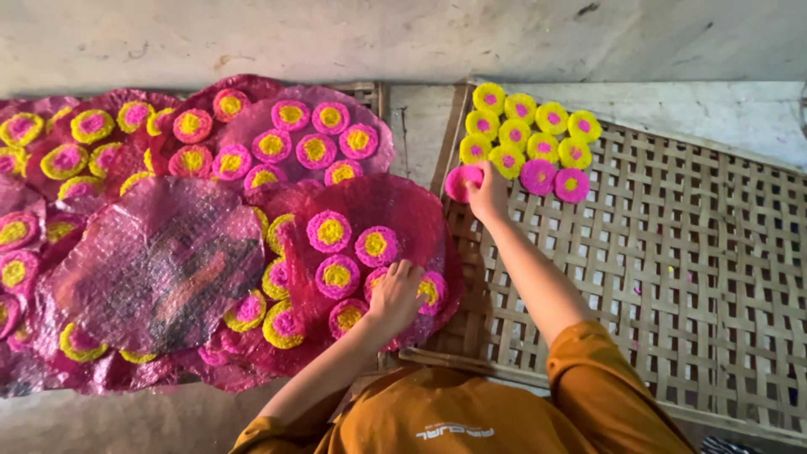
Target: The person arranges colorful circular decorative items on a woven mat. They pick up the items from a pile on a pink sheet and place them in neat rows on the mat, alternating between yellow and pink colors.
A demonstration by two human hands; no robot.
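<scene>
Head view, looking down. Person in an orange shirt (471, 420), both arms reaching forward.

Right hand (487, 192) is extended far, over the near-left corner of the group of discs on the woven bamboo rack (672, 277). It grips a pink round disc (462, 182) between fingers and thumb; the disc is at the far left edge of the rack, just left of the laid-out cluster.

Laid-out cluster (530, 139): about a dozen round discs on the far left part of the rack, tightly packed and touching each other, mostly yellow with pink centres, two nearest-right ones pink with yellow centres.

Left hand (395, 294) is nearer, resting on a pink sheet (395, 210) covered with pink-and-yellow discs. Fingers are curled down onto a disc (430, 290) at the right edge of that sheet; whether it is gripped or only touched, cannot tell. Other discs sit just left of the hand, near and touching it.

Left of that, a bare pink sheet (155, 265) lies on top of more discs, with discs poking out around its rim. Far left, more pink sheets (311, 134) are loaded with discs, overlapping each other.

Pale wall (403, 38) is across the far side. The rack takes up the right half of the scene, mostly bare slats near and right.
</scene>
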